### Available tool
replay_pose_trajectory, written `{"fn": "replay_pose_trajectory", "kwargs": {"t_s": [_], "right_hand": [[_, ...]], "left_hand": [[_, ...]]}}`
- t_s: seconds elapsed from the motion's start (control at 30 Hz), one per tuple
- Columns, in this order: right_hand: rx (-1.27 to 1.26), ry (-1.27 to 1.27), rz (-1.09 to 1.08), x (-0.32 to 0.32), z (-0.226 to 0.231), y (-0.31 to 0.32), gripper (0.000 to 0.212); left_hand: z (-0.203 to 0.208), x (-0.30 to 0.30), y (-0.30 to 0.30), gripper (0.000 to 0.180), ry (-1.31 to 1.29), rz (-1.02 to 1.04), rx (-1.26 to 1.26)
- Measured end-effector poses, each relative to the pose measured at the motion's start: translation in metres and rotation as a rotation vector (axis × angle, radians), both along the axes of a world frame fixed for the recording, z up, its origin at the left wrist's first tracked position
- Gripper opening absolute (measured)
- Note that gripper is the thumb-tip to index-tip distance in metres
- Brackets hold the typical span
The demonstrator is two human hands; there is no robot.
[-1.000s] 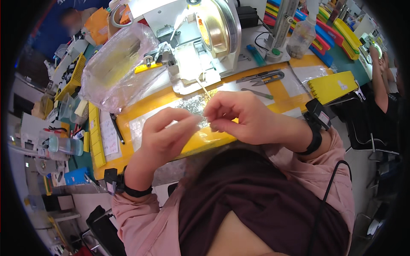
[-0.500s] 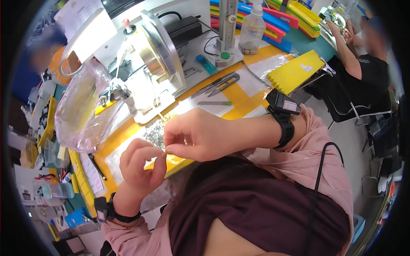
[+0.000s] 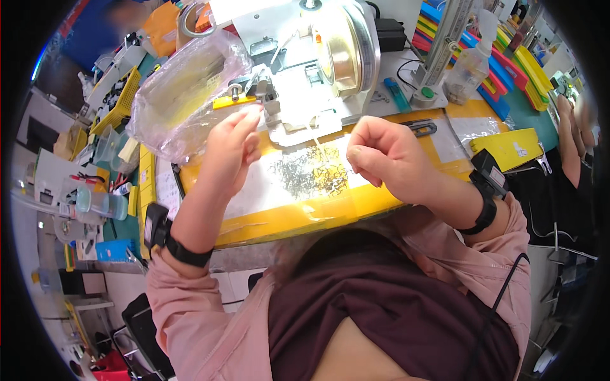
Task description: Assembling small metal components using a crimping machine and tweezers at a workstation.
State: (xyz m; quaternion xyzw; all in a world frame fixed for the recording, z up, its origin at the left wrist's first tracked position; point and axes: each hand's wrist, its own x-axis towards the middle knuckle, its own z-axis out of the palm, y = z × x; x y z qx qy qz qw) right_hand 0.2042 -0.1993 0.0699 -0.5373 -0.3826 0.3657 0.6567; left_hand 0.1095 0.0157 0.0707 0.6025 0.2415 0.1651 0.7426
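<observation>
My left hand reaches up at the near left of a bench machine, its fingers drawn together beside the machine's yellow-based metal fitting. Whatever those fingertips hold, if anything, is too small to make out. On the right, my right hand hovers above the bench with thumb and fingers curled into a pinch; its contents are hidden. Between both hands, under bright light, lies a loose pile of tiny dark and gold-coloured metal pieces on a white sheet. A brass-coloured wheel sits on the machine.
A clear plastic bag bulges left of the machine. Snips, a teal box, a spray bottle and a gauge stand are at the right. A yellow bin stands beyond; another person's arm shows far right.
My hands were close together over the pile and have separated. The left has gone forward to the machine, the right off to the right. The whole view has shifted, exposing the pile.
</observation>
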Motion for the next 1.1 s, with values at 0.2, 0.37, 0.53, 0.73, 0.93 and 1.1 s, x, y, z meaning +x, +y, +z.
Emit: {"fn": "replay_pose_trajectory", "kwargs": {"t_s": [0.2, 0.37, 0.53, 0.73, 0.93, 1.1], "right_hand": [[0.002, -0.09, 0.074, -0.008, 0.004, 0.006, 0.005], [-0.123, -0.181, 0.064, -0.005, 0.003, -0.005, 0.005], [-0.085, -0.502, 0.079, 0.001, 0.003, -0.009, 0.006], [-0.122, -0.46, 0.11, -0.006, 0.015, 0.023, 0.008], [0.105, -0.308, -0.006, -0.015, 0.019, 0.051, 0.008], [0.087, -0.129, -0.235, -0.008, 0.031, 0.094, 0.009]], "left_hand": [[-0.015, 0.03, -0.003, 0.022, -0.15, -0.064, -0.283], [-0.022, 0.026, -0.006, 0.011, -0.134, -0.058, -0.17], [-0.001, 0.01, -0.011, 0.006, -0.281, -0.108, 0.138], [0.037, 0.019, -0.002, 0.006, -0.383, -0.196, 0.355], [0.009, -0.026, -0.007, 0.009, -0.294, -0.471, -0.198], [0.031, -0.014, 0.019, 0.016, -0.721, -0.448, -0.163]]}}
